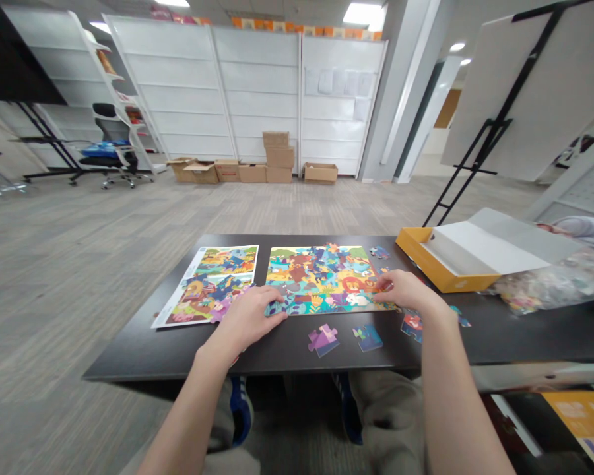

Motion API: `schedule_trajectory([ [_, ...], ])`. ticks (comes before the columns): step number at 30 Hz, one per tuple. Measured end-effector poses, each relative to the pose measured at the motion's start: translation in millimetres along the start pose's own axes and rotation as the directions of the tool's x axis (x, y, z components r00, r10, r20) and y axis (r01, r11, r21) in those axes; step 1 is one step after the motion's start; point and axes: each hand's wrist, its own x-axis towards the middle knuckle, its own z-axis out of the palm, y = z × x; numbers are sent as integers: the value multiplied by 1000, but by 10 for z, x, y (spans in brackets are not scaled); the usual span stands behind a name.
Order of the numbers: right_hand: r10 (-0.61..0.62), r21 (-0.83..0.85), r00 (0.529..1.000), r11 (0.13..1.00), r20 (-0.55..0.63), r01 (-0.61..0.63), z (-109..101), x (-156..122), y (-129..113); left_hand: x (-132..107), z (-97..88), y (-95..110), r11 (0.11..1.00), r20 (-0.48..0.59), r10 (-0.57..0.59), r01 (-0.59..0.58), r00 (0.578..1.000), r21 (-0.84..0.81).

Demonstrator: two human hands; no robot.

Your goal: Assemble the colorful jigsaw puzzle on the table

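Observation:
A colourful jigsaw puzzle [321, 277], mostly put together, lies on a dark table [188, 349]. My left hand [250, 315] rests flat on the puzzle's lower left corner, fingers stretched out. My right hand [400, 289] presses on the puzzle's lower right edge, fingers curled down onto the pieces there; whether it grips one is unclear. A printed reference picture [210, 284] lies left of the puzzle. Loose pieces sit near the front edge: a purple piece [323, 339], a blue piece [367, 336] and another piece [412, 325] by my right wrist.
An open orange puzzle box [438, 267] with a white insert stands at the right, beside a clear bag of pieces [549, 287]. Cardboard boxes [277, 158] line the far wall. An office chair [111, 142] stands left, an easel [480, 145] right. Another person's sleeve [587, 227] shows at the far right.

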Motion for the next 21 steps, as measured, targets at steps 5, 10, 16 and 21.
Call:
schedule_trajectory([
  [5,-2,-27,1000,1000,22,3,-21,-34,-25,-7,3,-26,1000,-4,8,-8,1000,-11],
  [10,7,-45,999,999,39,-5,-28,-59,-68,-1,-12,-18,1000,24,-1,1,1000,-11],
  [16,37,-41,997,999,69,-34,-42,-73,-99,1,-21,-8,1000,25,-2,2,1000,-15],
  [21,39,-3,997,999,70,-39,-26,-56,-63,-6,-19,-17,1000,42,-4,4,999,-5],
])
